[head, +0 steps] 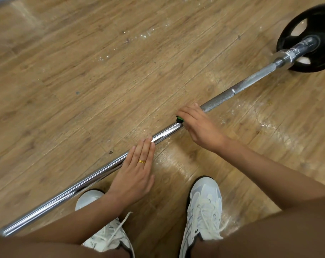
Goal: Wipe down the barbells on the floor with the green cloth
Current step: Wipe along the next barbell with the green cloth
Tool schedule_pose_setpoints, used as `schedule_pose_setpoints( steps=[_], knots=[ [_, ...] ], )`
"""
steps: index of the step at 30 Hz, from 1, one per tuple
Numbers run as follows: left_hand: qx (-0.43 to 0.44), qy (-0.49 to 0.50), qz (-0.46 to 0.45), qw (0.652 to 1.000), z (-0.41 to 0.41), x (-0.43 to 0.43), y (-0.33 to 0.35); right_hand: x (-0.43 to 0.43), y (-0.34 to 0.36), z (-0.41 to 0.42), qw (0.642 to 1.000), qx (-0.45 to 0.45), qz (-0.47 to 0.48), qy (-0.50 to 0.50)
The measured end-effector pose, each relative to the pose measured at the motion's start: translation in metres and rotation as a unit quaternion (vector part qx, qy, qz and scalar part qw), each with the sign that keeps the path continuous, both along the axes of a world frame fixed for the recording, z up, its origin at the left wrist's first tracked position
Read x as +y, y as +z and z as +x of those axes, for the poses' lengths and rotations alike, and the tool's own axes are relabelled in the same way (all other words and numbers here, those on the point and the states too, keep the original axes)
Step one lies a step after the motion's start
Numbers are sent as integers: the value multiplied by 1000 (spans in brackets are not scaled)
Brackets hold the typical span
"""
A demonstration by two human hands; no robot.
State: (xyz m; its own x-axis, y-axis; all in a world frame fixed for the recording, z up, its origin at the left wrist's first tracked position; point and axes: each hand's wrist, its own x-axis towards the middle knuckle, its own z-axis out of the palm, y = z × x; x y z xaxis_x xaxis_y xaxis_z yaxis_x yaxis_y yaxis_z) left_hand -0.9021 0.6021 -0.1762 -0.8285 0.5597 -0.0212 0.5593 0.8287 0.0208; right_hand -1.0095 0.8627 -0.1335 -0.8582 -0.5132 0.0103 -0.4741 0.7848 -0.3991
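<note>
I can barely see the green cloth, just a sliver under my right hand. Barbell runs off bottom left; the plate is blurred, clipped right.

light: bright, even, overhead | glare: chrome barbell, glossy floor | blur: corners | distortion: wide-angle bending

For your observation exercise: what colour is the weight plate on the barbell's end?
The weight plate is black; the head view shows it best.
</note>
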Motion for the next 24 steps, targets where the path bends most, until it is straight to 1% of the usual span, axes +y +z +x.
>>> schedule_pose_setpoints(
  steps=[2,5,7,9,13,14,17,18,22,24],
  knots=[
    [3,-5,-3,1000,1,0,0,7,2,-7,1000,-12,10,-6],
    [2,-4,-5,1000,0,-1,0,10,4,-12,997,-20,-17,-66],
    [3,-1,-7,1000,-1,-1,0,3,2,-7,996,-17,-24,-86],
    [1,1,-7,1000,-3,-1,1,-4,0,-3,997,-18,-23,-73],
    [-7,14,6,1000,-8,-2,1,5,3,-17,1000,-26,14,-4],
    [-7,17,9,1000,-9,-3,1,11,2,-24,999,-28,17,-13],
    [-7,29,11,1000,-14,-3,2,16,2,-34,996,-32,-4,-78],
    [-7,33,11,999,-16,-4,2,11,1,-33,996,-27,-6,-81],
    [-12,45,8,999,-24,-6,3,-14,-4,-27,1000,-17,0,-3],
    [-11,48,5,999,-28,-9,3,-14,-2,-36,1000,-20,9,0]
  ],
)
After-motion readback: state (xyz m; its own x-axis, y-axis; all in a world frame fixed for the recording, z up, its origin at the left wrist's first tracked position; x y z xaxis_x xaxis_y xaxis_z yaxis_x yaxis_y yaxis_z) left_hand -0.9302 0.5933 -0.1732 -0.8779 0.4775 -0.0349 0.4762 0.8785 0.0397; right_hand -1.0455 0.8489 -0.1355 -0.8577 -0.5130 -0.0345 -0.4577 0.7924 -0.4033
